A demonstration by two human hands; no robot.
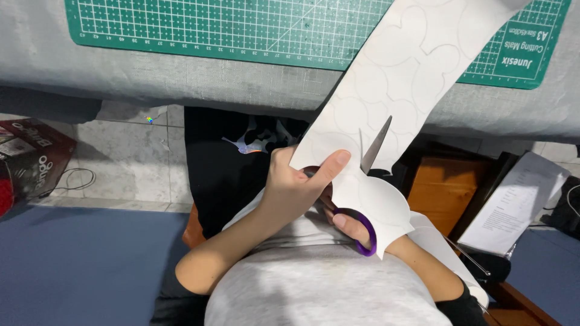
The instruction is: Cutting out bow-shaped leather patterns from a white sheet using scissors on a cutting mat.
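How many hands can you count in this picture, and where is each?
2. The left hand pinches the white paper's lower edge, thumb on top. The right hand sits beneath the paper, fingers through the purple scissors handle, mostly hidden.

I am sitting in what is looking like a home craft corner: a green gridded cutting mat is lying on the grey-covered surface at twelve o'clock, with a cardboard box on the tiled floor at nine and printed papers at three.
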